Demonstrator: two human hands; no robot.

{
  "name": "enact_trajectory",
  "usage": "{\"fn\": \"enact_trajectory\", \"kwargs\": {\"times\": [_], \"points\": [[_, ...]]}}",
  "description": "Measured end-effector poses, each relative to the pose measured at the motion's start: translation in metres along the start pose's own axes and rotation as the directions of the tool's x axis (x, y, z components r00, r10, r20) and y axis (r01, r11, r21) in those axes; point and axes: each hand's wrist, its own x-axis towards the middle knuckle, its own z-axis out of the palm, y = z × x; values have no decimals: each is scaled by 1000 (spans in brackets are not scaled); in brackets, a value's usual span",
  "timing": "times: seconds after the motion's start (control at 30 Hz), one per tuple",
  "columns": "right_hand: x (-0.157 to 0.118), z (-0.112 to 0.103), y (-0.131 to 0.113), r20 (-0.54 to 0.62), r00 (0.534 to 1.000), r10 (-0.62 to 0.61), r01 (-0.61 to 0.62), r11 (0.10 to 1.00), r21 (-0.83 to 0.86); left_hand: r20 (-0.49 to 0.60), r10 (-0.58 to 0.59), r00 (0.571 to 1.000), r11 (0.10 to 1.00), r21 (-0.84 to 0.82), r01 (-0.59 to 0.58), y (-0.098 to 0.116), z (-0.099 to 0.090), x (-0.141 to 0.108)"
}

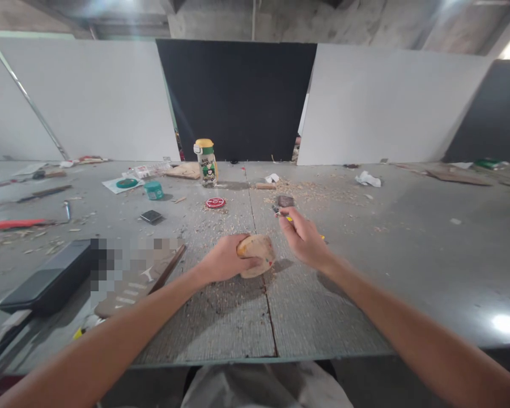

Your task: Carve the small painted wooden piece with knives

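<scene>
My left hand (227, 258) is wrapped around a rounded, pale wooden block (258, 256) just above the table. Orange and red marks show on the block's surface. To its right, apart from the block, my right hand (301, 235) is closed on a slim tool with a dark metal-looking tip (276, 210) and yellow parts. The fingers cover most of this tool, so its exact kind is unclear. Just beyond the right fingers lies a dark grey-brown pad (285, 201). A red round tin (215, 203) sits farther off to the left.
Wood chips (318, 191) litter the grey table (408, 272). A yellow-lidded bottle (206, 164) and a teal jar (153, 190) stand toward the back. At left are a black power bank (51, 275) with a cable, a small black square (152, 216) and a red-handled tool (15, 224). Crumpled tissue (368, 179) lies back right.
</scene>
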Motion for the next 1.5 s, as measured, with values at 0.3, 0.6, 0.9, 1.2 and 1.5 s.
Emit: {"fn": "enact_trajectory", "kwargs": {"times": [0.3, 0.6, 0.9, 1.2, 1.5], "points": [[-4, 2, -8, 140, 978, -157, 147, 986, 80, 9, -147, 989, 665, -739, 106, -5, -1, 3], [-4, 0, -4, 245, 948, -202, 201, 979, 27, -38, -229, 973, 687, -715, 133, -6, -2, 4], [-4, -3, -6, 301, 942, -147, 168, 985, -44, -12, -140, 990, 837, -535, 112, -13, -4, 3], [-4, 0, -1, 328, 928, -176, 203, 978, -49, 13, -126, 992, 878, -464, 118, -11, -13, 1], [-7, 2, 0, 356, 916, -185, 196, 981, 3, 59, -108, 992, 843, -524, 123, -12, -11, -3]]}}
